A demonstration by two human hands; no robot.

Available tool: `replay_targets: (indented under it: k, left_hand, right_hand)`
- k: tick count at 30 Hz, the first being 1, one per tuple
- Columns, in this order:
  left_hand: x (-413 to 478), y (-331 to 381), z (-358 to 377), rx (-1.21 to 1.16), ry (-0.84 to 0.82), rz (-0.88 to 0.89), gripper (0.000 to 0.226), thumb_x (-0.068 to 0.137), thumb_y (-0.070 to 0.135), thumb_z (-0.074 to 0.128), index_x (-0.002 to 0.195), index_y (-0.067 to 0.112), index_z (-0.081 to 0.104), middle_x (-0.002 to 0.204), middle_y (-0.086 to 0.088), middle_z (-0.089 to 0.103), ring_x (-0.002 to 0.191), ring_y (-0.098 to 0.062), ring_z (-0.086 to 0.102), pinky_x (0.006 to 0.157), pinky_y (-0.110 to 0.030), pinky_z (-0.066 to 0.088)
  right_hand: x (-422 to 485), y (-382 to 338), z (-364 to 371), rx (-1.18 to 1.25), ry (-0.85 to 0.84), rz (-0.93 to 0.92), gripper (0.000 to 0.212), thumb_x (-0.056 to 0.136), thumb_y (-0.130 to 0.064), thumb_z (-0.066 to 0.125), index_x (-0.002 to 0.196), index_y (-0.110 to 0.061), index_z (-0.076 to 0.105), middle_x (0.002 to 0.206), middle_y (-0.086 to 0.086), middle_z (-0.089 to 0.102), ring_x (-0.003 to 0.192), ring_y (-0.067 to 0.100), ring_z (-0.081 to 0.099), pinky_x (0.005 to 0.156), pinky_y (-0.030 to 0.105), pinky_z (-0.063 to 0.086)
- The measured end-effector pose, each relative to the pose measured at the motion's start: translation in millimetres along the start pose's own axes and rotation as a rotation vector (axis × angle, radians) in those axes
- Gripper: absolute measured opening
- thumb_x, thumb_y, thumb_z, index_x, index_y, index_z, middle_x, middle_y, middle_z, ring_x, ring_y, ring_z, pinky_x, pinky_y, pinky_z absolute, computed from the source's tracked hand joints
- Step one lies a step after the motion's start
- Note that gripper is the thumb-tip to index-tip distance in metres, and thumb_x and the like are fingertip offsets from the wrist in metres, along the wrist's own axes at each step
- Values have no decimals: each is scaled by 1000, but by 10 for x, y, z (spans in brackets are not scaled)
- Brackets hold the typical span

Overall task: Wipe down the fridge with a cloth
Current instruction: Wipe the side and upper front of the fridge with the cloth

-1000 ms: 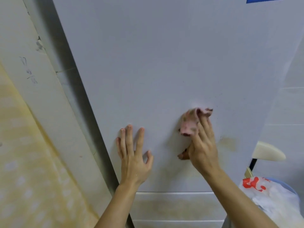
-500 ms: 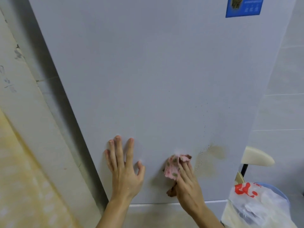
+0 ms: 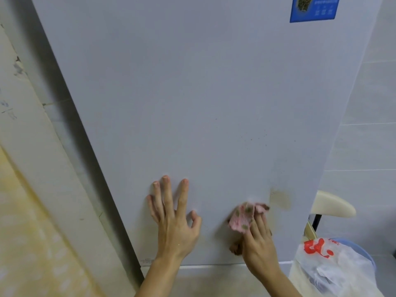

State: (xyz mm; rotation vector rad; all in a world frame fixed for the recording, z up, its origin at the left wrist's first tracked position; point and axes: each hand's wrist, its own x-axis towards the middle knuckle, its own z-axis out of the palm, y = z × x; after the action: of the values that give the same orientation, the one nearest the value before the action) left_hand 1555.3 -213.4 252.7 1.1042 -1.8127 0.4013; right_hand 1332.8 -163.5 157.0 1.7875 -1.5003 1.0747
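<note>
Two hands on the fridge (image 3: 192, 103), cloth (image 3: 242, 217) just short of the stain (image 3: 280, 199).
Left hand (image 3: 173, 221) lies spread flat on the door as a brace. Right hand (image 3: 259, 243) grips the bunched pink cloth against the panel, low at 5 o'clock. The brown stain sits at the cloth's 2 o'clock, so firm, short, overlapping rubs across it should serve best.

Light is soft, even and moderately bright, cool-toned on the fridge panel (image 3: 192, 103). A broad dark shadow runs down its left edge; fainter shadows sit beside the left hand (image 3: 173, 221) and right hand (image 3: 260, 245). Verticals lean with wide-angle distortion. The cloth (image 3: 243, 217) is slightly blurred.
</note>
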Motion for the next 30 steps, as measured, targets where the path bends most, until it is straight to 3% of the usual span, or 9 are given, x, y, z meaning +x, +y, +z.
replay_targets:
  k: [3,7,9,15,18,20,24,27,30]
  left_hand:
    - [6,15,1,0,-11,13,97,77,20,72,164,22,28,175,-17,4,160,-45,3,125,-69,10]
    - [-17,83,39,-8,-21,94,92,78,20,73,161,25,35,175,-11,7,160,-43,7,126,-66,8]
    - [-22,135,68,-15,-21,71,87,80,24,70,160,25,36,175,-11,6,161,-42,6,126,-66,8]
    - [45,310,99,-43,-24,88,76,91,36,59,162,26,32,176,-8,5,161,-38,7,125,-67,10]
    - [79,384,129,-35,-26,62,75,93,38,59,162,27,32,176,-9,5,161,-39,6,125,-68,8]
    - [84,395,141,-22,-30,53,75,93,38,58,162,27,31,176,-11,6,161,-40,5,125,-69,7]
    - [89,381,127,-7,-38,65,74,95,38,56,163,27,30,175,-11,7,161,-40,6,124,-69,7]
    - [88,394,120,1,-23,62,77,92,35,62,162,27,32,175,-11,8,161,-40,8,124,-68,10]
    - [119,466,130,-1,10,70,83,86,31,70,161,26,34,176,-10,6,161,-38,8,126,-65,9]
  right_hand:
    - [-204,94,-18,25,-108,38,52,113,-27,21,157,0,29,175,11,10,162,27,3,130,42,11]
    - [263,40,-256,173,42,62,67,92,-5,46,156,2,30,176,3,5,162,26,5,131,41,9]
    - [706,54,-474,192,114,173,71,82,0,41,152,7,34,175,5,7,163,23,1,132,36,4]
    - [1272,105,-751,160,207,183,63,88,-1,34,150,9,40,161,29,35,162,21,2,132,42,7]
    - [863,158,-538,84,190,82,56,93,-5,37,147,11,38,168,21,24,162,27,5,132,45,8]
    - [476,201,-372,54,155,52,51,109,-20,28,149,11,35,175,10,9,162,29,7,132,46,9]
    - [11,338,-247,17,23,11,68,105,-21,35,167,-12,8,176,6,3,161,30,8,132,43,8]
    - [117,407,-345,51,-5,39,65,104,-17,38,165,-7,16,175,10,8,158,38,18,132,42,7]
    - [692,415,-673,154,84,209,78,78,-2,46,155,8,34,171,17,18,162,30,6,132,40,6]
